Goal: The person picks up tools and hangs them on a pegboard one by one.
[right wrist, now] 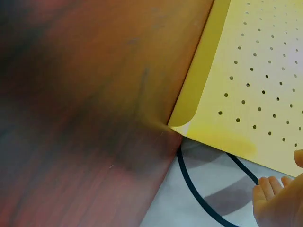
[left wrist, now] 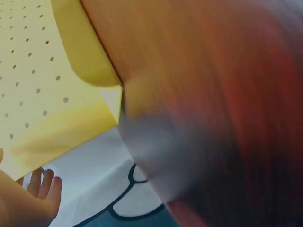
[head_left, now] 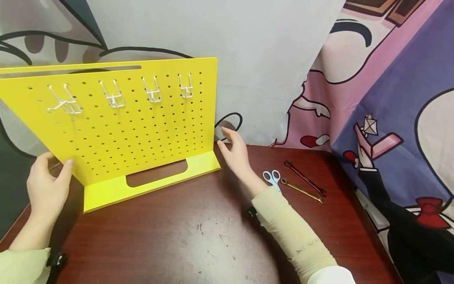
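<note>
A yellow pegboard (head_left: 142, 130) with a flat base stands on the table, several white wire hooks (head_left: 152, 94) hanging in its upper rows. My left hand (head_left: 47, 185) is at its left edge, thumb over the front face and the other fingers reaching behind; in the left wrist view that hand (left wrist: 28, 198) shows at the lower left corner. Just off the right edge is my right hand (head_left: 235, 152), thumb and fingers spread and holding nothing. In the right wrist view, the right hand (right wrist: 279, 203) appears beside the board's edge, partly cut off by the frame.
Right of my right arm, light-blue-handled scissors (head_left: 271, 177) lie on the dark red wooden table (head_left: 198, 244), partly hidden by the sleeve. Beside them are a red wrench (head_left: 305, 177) and a gold wrench (head_left: 303, 190). Printed cloth (head_left: 262, 71) hangs behind the board.
</note>
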Demonstrator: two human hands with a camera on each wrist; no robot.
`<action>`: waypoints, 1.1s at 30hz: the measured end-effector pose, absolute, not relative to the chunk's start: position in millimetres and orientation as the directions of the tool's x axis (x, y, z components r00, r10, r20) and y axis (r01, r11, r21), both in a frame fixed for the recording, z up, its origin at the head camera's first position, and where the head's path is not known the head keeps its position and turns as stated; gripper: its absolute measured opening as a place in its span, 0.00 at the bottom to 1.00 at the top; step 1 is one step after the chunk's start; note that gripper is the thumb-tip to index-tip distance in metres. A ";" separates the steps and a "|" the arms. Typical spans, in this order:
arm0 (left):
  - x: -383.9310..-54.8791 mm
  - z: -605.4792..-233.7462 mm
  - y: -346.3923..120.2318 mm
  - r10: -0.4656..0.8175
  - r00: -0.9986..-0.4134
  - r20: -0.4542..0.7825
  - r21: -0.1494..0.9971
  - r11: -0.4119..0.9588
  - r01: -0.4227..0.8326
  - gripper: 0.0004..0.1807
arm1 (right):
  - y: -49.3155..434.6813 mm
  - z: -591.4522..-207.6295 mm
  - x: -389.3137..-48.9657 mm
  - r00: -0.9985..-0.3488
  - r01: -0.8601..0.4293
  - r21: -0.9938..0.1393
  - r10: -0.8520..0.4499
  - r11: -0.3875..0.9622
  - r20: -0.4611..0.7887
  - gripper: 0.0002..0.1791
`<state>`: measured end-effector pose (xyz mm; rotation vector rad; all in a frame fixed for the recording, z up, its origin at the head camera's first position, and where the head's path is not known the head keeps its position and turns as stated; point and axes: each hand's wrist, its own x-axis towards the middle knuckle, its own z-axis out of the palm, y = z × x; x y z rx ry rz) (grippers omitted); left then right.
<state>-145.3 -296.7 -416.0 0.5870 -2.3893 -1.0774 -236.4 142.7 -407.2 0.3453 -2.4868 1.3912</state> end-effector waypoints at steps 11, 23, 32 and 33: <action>-156.5 -417.8 -296.8 -0.641 -0.743 0.192 0.934 0.352 -0.063 0.21 | 115.3 -407.6 -266.9 -0.953 -0.261 -0.833 0.005 0.487 0.302 0.23; -154.8 -418.6 -300.1 -0.666 -0.723 0.184 0.928 0.359 -0.094 0.20 | 104.2 -403.9 -278.5 -0.962 -0.200 -0.879 0.085 0.434 0.261 0.20; -158.6 -415.8 -302.8 -0.652 -0.738 0.175 0.936 0.342 -0.080 0.20 | 105.5 -403.1 -283.3 -0.958 -0.160 -0.922 0.170 0.353 0.232 0.14; -159.2 -415.1 -302.9 -0.648 -0.742 0.172 0.940 0.333 -0.074 0.20 | 106.2 -402.7 -283.6 -0.958 -0.156 -0.922 0.174 0.355 0.229 0.13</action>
